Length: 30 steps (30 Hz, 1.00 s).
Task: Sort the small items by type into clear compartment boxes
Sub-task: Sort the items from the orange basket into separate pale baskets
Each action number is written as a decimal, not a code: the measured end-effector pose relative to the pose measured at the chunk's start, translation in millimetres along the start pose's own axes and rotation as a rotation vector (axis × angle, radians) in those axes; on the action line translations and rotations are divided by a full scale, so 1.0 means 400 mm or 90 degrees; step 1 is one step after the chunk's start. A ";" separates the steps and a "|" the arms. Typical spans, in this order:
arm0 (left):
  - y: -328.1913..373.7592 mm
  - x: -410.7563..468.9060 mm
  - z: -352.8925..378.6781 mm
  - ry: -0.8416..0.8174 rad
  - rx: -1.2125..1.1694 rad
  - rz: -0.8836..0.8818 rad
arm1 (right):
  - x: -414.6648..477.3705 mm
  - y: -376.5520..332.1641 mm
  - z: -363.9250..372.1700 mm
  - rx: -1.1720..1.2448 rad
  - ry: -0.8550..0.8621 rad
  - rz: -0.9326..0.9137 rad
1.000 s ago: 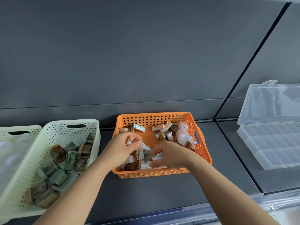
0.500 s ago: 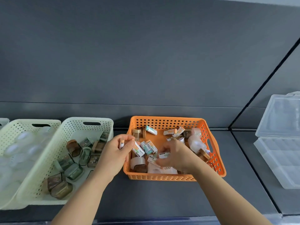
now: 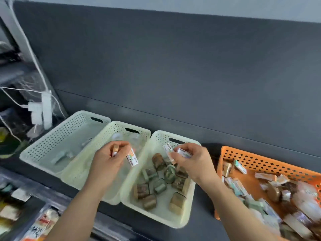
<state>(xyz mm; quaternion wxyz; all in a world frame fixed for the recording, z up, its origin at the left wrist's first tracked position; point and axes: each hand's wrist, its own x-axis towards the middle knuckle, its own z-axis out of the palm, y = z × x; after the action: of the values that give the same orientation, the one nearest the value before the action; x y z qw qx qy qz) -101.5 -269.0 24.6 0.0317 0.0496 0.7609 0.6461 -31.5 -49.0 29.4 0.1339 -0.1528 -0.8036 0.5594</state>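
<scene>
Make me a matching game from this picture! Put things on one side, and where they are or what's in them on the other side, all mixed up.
Things:
1. orange perforated plastic basket
2. pale green perforated plastic basket nearest the orange one
3. left hand
4. white power strip

Matches:
A. grips small white boxes
B. far left, beyond all the baskets
C. far right, full of mixed little packs
D. holds little brown and green jars

Pairs: 1-C, 2-D, 3-A, 4-B
</scene>
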 end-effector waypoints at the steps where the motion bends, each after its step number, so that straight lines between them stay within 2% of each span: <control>1: -0.008 0.029 -0.059 0.028 0.011 0.002 | 0.015 -0.016 0.047 0.005 -0.002 0.006; 4: -0.034 0.122 -0.229 0.094 0.061 -0.003 | 0.058 -0.061 0.182 0.010 -0.020 0.007; 8: -0.109 0.262 -0.408 0.076 0.159 -0.067 | 0.111 -0.105 0.359 -0.001 -0.031 0.020; 17: -0.230 0.455 -0.514 -0.177 0.378 -0.090 | 0.195 -0.147 0.625 -0.135 -0.047 0.001; 20: -0.255 0.480 -0.538 -0.216 0.496 -0.056 | 0.222 -0.154 0.677 -0.211 -0.082 -0.020; 24: -0.265 0.472 -0.577 -0.187 0.526 0.008 | 0.257 -0.175 0.733 -0.332 -0.162 -0.094; 30: -0.265 0.434 -0.639 -0.143 0.594 0.183 | 0.289 -0.171 0.830 -0.524 -0.283 -0.165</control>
<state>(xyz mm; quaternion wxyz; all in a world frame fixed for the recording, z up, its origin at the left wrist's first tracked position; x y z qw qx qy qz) -306.2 -516.1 -35.7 -0.0012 0.2322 0.9461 0.2257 -272.4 -310.7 -13.4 -0.0444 0.0315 -0.9798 0.1926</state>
